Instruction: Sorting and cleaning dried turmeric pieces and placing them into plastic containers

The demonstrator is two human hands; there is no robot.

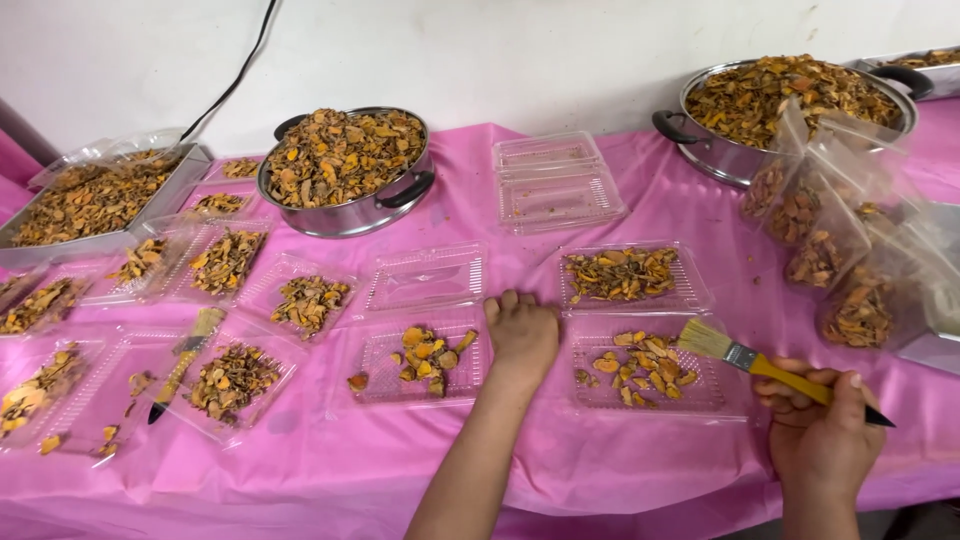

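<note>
Hands are working at the near edge of a table draped in a pink plastic cloth (600,470). The right hand (825,435) is gripping the yellow handle of a flat paintbrush (760,362), fingers wrapped tight around it, with the pale bristles hanging at the right corner of an open clear clamshell tray (645,372) that is carrying only a thin scatter of dried orange-yellow slices. The left hand (522,332) is resting knuckles-up on the cloth, fingers curled loosely and holding nothing, between that tray and another sparsely filled tray (420,358) on its left.

Judging by how things are lying, the filling looks partway along: these two near trays are holding little, the tray just beyond the brush (625,275) is looking fuller, one clamshell (428,277) is sitting open and bare, and a stack of unused clamshells (555,180) is waiting farther back. On the left, several filled trays (235,380) are lying open and unclosed, with a second brush (185,360) lying across them.

At the far side, a steel pan (345,170), a second steel pan (790,105) and a metal tray (90,200) are heaped with slices. Filled clear bags (830,240) are leaning at the right, crowding that edge.
</note>
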